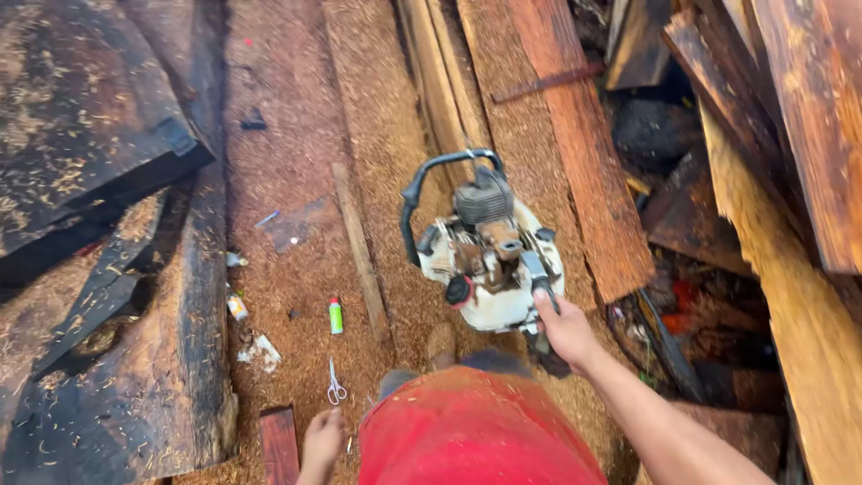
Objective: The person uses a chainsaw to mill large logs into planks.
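Note:
My right hand (pixel 566 330) grips the rear handle of a dirty white chainsaw engine (pixel 489 256) and holds it above the sawdust-covered ground. The saw has a black loop handle (pixel 422 184) on its left side and a grey cylinder on top. My left hand (pixel 321 442) hangs low at the bottom of the view, fingers loosely curled, holding nothing. It is close to a pair of scissors (pixel 335 386) lying in the sawdust. My red shirt (pixel 476 431) fills the bottom centre.
A small green bottle (pixel 336 316), a white scrap (pixel 262 352) and a small can (pixel 236 307) lie in the sawdust. Dark slabs (pixel 90 117) stack on the left. Long reddish planks (pixel 584 153) run ahead, and rough boards (pixel 790 180) pile up on the right.

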